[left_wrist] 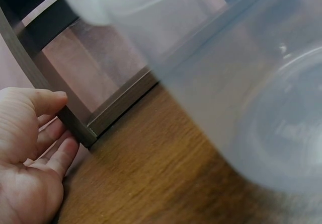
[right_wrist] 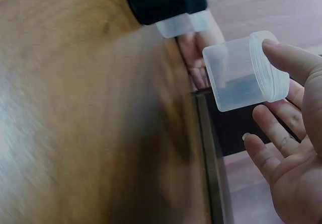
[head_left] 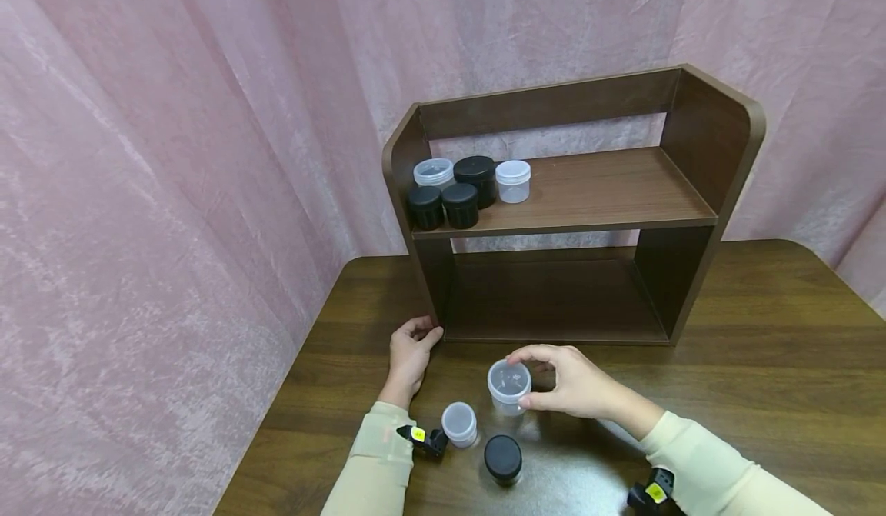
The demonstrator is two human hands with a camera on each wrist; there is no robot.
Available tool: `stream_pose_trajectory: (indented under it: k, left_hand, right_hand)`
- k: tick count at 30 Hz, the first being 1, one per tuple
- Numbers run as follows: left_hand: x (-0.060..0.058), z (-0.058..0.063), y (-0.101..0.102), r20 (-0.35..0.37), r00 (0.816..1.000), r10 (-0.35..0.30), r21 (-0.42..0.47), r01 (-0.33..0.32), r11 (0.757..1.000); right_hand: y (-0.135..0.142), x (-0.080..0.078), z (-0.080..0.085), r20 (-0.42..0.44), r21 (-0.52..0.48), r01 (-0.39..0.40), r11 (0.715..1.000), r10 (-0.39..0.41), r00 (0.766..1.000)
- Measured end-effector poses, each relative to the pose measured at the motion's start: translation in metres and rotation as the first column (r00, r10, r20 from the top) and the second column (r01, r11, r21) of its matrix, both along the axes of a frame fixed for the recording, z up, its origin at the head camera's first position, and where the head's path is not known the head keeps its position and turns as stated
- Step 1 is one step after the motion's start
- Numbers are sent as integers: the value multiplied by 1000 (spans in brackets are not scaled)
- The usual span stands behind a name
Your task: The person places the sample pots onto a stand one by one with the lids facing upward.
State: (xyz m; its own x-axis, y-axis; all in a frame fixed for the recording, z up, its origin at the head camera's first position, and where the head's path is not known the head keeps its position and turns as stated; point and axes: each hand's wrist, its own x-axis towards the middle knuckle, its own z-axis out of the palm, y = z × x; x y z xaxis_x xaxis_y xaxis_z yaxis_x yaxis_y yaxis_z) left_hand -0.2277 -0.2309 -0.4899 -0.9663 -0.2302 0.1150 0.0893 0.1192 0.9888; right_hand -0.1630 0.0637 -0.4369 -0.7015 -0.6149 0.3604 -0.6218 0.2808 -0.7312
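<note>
At the lower left corner of a brown wooden shelf (head_left: 554, 224), my left hand (head_left: 410, 354) holds the side panel, its thumb (left_wrist: 53, 99) over the front edge. My right hand (head_left: 571, 381) grips a clear plastic jar (head_left: 508, 385) by its lid, thumb on one side and fingertips on the other. In the right wrist view, this jar (right_wrist: 236, 75) appears see-through, with a ribbed lid rim. A smaller clear jar (head_left: 459, 424) stands by my left wrist, and it looms large and blurred in the left wrist view. Nearby is a black-lidded jar (head_left: 503, 458).
On the left of the upper shelf board stand two small black jars (head_left: 443, 207), a larger black jar (head_left: 476, 179), a clear jar (head_left: 434, 171) and a white-lidded jar (head_left: 513, 181). The shelf stands on a wooden table (head_left: 775, 393) before a pink curtain (head_left: 208, 154).
</note>
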Motion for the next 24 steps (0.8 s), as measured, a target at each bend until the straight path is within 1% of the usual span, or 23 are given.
stream_pose_trajectory:
  k: [5, 10, 13, 18, 21, 24]
  left_hand:
    - [1, 0, 1, -12, 1000, 9, 5, -9, 1000]
    - [0, 1, 1, -20, 1000, 12, 21, -12, 1000]
    - [0, 0, 0, -29, 1000, 6, 33, -5, 999]
    - [-3, -3, -1, -34, 999, 4, 50, -2, 999]
    - [-3, -3, -1, -26, 1000, 13, 47, -11, 999]
    - [-4, -4, 0, -33, 999, 18, 34, -16, 999]
  right_hand:
    - [9, -3, 13, -7, -29, 26, 999, -26, 1000]
    - [16, -8, 32, -36, -56, 58, 997, -60, 998]
    - [22, -13, 48, -51, -59, 68, 996, -71, 996]
    - [35, -21, 77, -47, -54, 91, 994, -94, 994]
    - [41, -25, 93, -45, -63, 108, 992, -111, 993]
    - [45, -27, 106, -50, -68, 128, 990, -131, 990]
